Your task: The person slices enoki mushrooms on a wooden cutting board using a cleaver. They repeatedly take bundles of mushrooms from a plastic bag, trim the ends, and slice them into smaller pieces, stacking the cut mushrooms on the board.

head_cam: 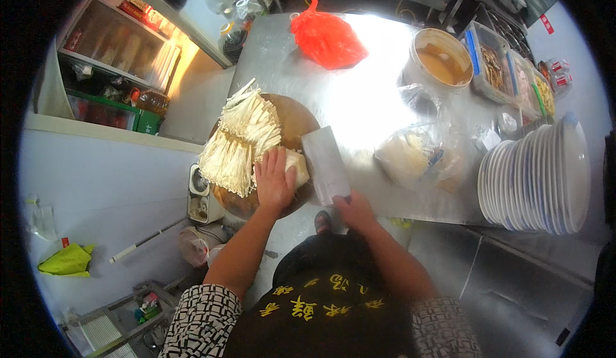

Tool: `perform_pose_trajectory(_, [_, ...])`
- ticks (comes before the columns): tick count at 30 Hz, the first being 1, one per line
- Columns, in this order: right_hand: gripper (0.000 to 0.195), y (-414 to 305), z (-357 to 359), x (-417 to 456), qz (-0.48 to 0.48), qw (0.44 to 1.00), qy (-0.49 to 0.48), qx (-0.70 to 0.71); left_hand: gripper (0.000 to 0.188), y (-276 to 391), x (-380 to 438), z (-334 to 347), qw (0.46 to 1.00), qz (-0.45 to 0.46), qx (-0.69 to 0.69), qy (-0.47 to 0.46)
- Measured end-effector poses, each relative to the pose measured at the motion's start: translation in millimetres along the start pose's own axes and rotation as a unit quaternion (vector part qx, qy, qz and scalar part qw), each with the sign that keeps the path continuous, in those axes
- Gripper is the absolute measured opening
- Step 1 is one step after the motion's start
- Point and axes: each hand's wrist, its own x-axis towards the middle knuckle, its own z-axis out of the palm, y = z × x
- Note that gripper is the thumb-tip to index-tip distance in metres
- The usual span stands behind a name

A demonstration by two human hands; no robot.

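Note:
A round wooden chopping block [293,110] stands at the left end of a steel table. Enoki mushrooms [231,160] lie fanned in pale bunches over its left side. My left hand [276,177] presses down on a cream-coloured bundle of enoki [297,167], fingers pointing away from me. In my right hand [357,212] is the handle of a cleaver [326,165], its broad blade just right of the bundle, over the block's right edge. Farther right on the table, a clear plastic bag [406,158] holds more pale food.
A red plastic bag [328,40] sits at the back of the steel table [269,35]. A white bucket of brown liquid [440,62], plastic food containers [491,64] and a tall row of plates [534,180] stand at the right. Beside the block's left is a bin-like container [204,196].

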Motion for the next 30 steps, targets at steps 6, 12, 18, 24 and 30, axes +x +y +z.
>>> perform_pose_trajectory(6, [0.044,-44.4,34.4,12.7,-0.041,0.996,-0.003,-0.079,0.056,2.6,3.2,0.1,0.999,0.012,0.032,-0.020])
perform_pose_trajectory(12, [0.043,-42.4,31.4,9.7,0.067,0.994,-0.073,0.039,0.060,-8.9,0.3,1.0,1.000,-0.002,-0.004,-0.003])
perform_pose_trajectory(18, [0.043,-29.3,-10.4,-17.3,0.010,0.996,-0.015,-0.087,0.062,-5.5,-1.5,1.2,1.000,0.004,-0.010,0.007])
perform_pose_trajectory(24, [0.039,-38.0,56.6,9.6,-0.073,0.996,0.012,-0.044,0.063,-5.5,3.1,5.9,1.000,0.004,-0.013,-0.005])
perform_pose_trajectory(30, [0.043,-39.3,21.3,-6.5,-0.006,0.999,-0.020,-0.043,0.064,-15.7,-1.4,3.5,1.000,-0.007,-0.018,-0.011])
